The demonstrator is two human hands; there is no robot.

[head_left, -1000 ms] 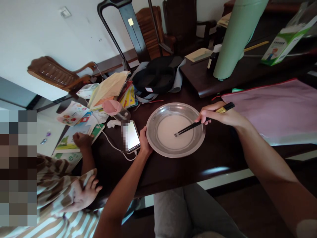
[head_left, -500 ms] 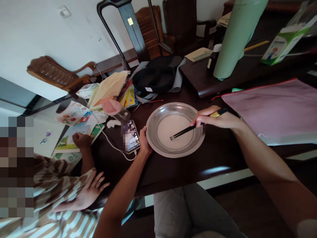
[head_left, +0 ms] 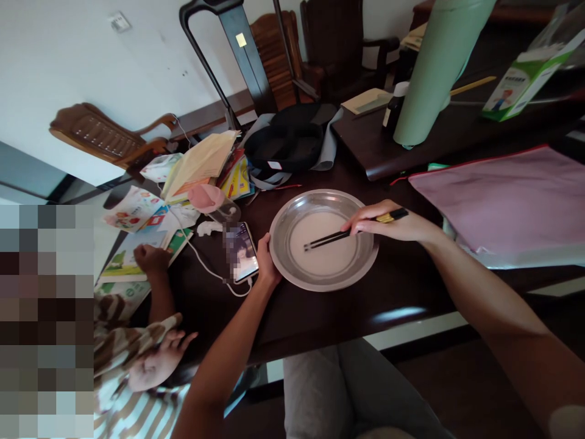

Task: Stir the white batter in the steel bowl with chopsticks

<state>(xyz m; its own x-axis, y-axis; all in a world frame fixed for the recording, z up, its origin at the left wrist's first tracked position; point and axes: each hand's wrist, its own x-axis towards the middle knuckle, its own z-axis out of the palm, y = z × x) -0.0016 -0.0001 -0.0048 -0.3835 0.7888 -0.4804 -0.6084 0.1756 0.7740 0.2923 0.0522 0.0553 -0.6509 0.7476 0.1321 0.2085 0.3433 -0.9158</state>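
Observation:
A round metal basin (head_left: 326,285) stands on the dark table with a milky white liquid (head_left: 324,259) in its bottom. Its left rim is gripped by my left hand (head_left: 268,262), the thumb along the side; the other fingers are mostly hidden beneath. My right hand (head_left: 381,222) pinches a pair of black chopsticks (head_left: 328,239) with gold bands near their upper ends. Their tips point left and reach the liquid, left of the basin's middle. Just left of my left hand lies a lit phone (head_left: 242,253) with a white cable plugged in.
Beside me on the left, a person in a striped top (head_left: 137,341) rests a fist on booklets (head_left: 121,256). A pink-lidded cup (head_left: 208,198), stacked papers (head_left: 201,161) and a black bag (head_left: 286,143) lie behind. To the right are a pink zip pouch (head_left: 507,204) and a green cylinder (head_left: 441,73).
My right hand and the chopsticks have shifted left across the liquid. My left hand and the basin stay put. The other person's nearer hand has drawn in, and the phone picture differs.

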